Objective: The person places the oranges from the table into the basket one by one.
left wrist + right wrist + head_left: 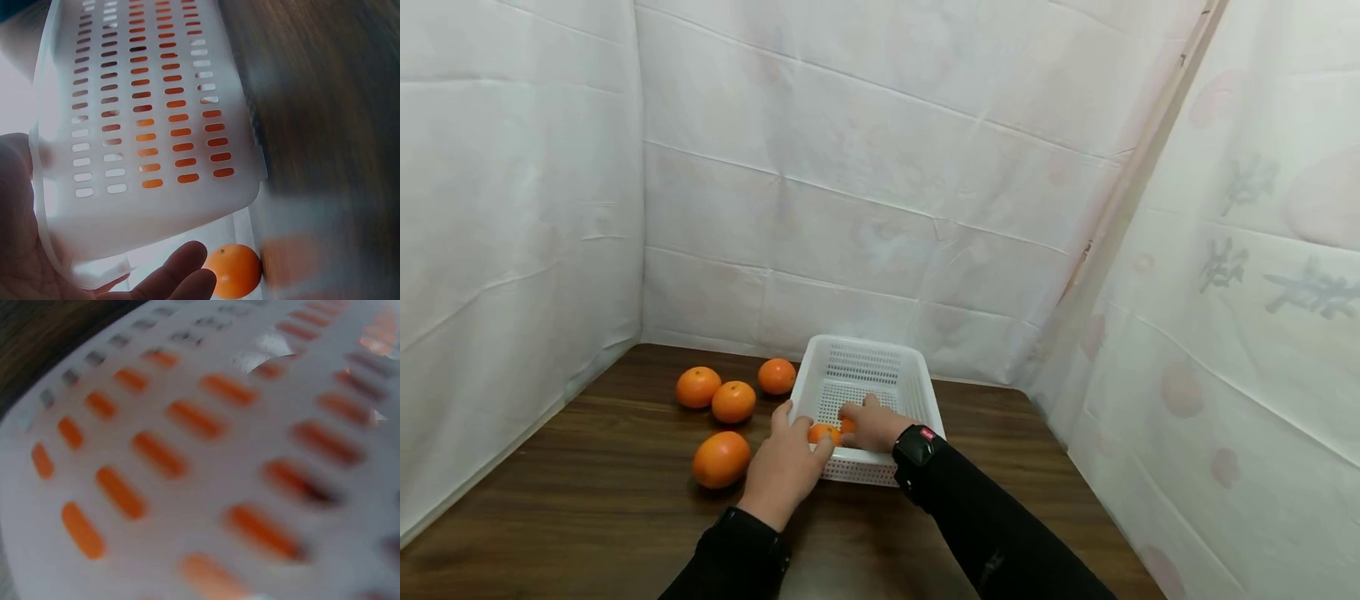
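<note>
A white perforated plastic basket (861, 473) stands on the table with oranges inside. My left hand (786, 467) holds its near left corner, the thumb at the front rim and the fingers along the left side. In the left wrist view, that hand's fingertips (187, 259) show beyond the basket's corner. My right hand (876, 425) reaches over the front rim into the basket, its fingers around an orange (847, 425) that is partly hidden. Another orange (824, 433) lies in the basket between the hands. Through the slots in the right wrist view, blurred orange fruit (159, 454) shows.
Left of the basket, several oranges lie on the dark wooden table (587, 500): one orange (721, 459) near my left hand, a pair (733, 402) touching farther back, and another orange (777, 377) by the basket's far left. White curtains (850, 167) enclose the table.
</note>
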`<state>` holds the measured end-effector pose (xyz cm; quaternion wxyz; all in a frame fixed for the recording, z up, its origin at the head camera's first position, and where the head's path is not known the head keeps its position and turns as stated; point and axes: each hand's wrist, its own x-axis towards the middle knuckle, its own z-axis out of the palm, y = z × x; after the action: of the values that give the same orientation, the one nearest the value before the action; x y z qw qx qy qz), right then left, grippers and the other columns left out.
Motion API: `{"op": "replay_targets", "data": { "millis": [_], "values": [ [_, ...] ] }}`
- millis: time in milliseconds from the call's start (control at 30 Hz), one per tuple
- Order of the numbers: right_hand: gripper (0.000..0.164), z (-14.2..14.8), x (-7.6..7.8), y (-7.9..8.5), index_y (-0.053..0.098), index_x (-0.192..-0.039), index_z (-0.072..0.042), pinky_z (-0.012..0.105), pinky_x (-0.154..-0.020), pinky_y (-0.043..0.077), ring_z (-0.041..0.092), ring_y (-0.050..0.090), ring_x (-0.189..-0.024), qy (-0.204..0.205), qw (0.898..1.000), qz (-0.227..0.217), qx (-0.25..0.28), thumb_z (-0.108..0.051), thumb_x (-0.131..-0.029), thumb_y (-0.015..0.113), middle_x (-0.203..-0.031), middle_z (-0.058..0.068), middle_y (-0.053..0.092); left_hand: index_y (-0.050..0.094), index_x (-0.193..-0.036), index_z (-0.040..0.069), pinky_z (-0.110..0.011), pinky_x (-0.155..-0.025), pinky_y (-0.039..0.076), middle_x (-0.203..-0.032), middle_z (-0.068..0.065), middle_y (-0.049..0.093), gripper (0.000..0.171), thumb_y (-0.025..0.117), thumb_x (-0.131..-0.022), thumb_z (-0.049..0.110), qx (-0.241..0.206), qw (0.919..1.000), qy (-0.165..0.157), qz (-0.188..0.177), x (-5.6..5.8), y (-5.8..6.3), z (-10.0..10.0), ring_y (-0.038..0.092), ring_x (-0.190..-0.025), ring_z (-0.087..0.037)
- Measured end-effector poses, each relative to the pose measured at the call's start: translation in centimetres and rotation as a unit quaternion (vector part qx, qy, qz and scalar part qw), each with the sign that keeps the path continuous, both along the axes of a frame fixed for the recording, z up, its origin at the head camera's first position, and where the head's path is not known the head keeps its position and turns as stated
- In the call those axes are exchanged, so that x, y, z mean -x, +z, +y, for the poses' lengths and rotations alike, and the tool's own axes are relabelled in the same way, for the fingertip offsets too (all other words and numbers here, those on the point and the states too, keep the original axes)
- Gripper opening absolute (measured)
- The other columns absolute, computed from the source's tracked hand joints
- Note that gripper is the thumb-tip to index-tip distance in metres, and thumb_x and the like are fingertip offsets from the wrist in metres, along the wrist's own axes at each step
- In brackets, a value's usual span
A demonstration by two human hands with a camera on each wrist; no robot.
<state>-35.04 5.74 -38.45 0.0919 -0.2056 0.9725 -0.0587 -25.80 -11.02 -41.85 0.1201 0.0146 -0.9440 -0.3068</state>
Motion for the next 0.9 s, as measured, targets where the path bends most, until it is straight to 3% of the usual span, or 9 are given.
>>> {"op": "replay_targets", "data": {
  "millis": [267,633,900],
  "values": [
    [0.045,0.68,-0.45,-0.23,0.057,-0.15,-0.033,0.043,-0.094,0.051,0.026,0.06,-0.103,0.001,1.0,-0.028,0.007,-0.046,-0.107,0.06,-0.135,0.011,0.049,0.064,-0.138,0.007,-0.043,-0.065,0.054,-0.17,-0.02,0.028,0.056,0.056,-0.101,0.048,0.006,0.9999,0.001,0.01,-0.12,-0.13,0.27,0.061,-0.078,-0.027],
    [0.047,0.73,-0.69,-0.06,0.057,-0.149,-0.046,0.044,-0.089,0.05,0.025,0.058,-0.104,-0.013,0.998,-0.054,0.003,-0.049,-0.102,0.06,-0.131,0.004,0.052,0.066,-0.135,0.008,-0.045,-0.068,0.055,-0.168,-0.018,0.031,0.054,0.055,-0.1,0.048,0.001,0.9999,0.005,0.012,-0.38,0.29,0.54,0.063,-0.086,-0.03],
    [0.045,0.8,-0.64,-0.11,0.059,-0.147,-0.046,0.045,-0.091,0.048,0.026,0.056,-0.106,-0.015,0.998,-0.064,0.015,-0.05,-0.102,0.061,-0.128,0.004,0.052,0.066,-0.134,0.009,-0.046,-0.069,0.055,-0.168,-0.018,0.03,0.053,0.056,-0.1,0.048,0.004,0.9999,0.006,0.011,-0.41,0.31,0.58,0.064,-0.087,-0.031]
  ]
}}
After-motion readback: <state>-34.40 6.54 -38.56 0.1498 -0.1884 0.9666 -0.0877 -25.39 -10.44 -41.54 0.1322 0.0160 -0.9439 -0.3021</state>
